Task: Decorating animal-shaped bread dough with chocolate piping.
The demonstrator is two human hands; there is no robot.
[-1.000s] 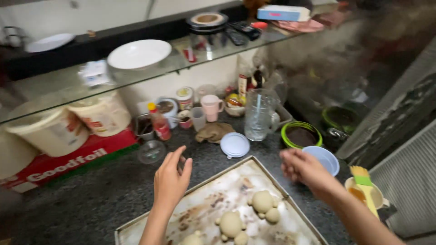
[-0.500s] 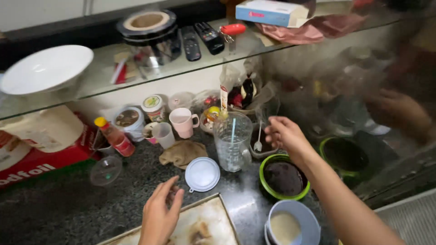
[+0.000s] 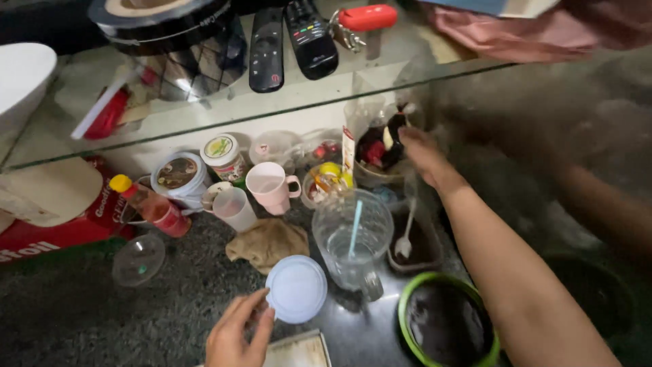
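A: Entry, right hand [image 3: 422, 155]. Where is it, and how do the fingers sit?

B: Reached to the far side of the counter, under the glass shelf [image 3: 292, 102]. The fingertips are at the mouth of a clear plastic bag [image 3: 372, 139] holding dark and red items — the bag stands in a small tub. Fingers are bent toward the bag; whether they pinch anything inside, I cannot tell, since the tips are blurred and partly hidden.

A: Left hand [image 3: 238, 333]?

B: Near edge of the view, fingers loosely curled and slightly spread, not clenched. The fingertips [image 3: 261, 314] touch the near-left rim of a round white lid [image 3: 296, 289] lying flat on the dark speckled counter [image 3: 102, 312]. No closed grasp visible — contact only.

A: Surroundings of the lid?

B: Just right of it, a clear measuring jug [image 3: 353, 238] with a pale blue straw standing in it. Far-left of the lid, a crumpled brown cloth [image 3: 268, 242]. Beyond that, a pink mug [image 3: 270, 187] and a translucent cup [image 3: 232, 207]. A red-capped sauce bottle [image 3: 151, 207] lies tilted at the left.

A: Under the right forearm?

B: A green-rimmed bowl [image 3: 445, 323] with dark contents, near right; a small container holding a white spoon [image 3: 405, 238] just far of it.
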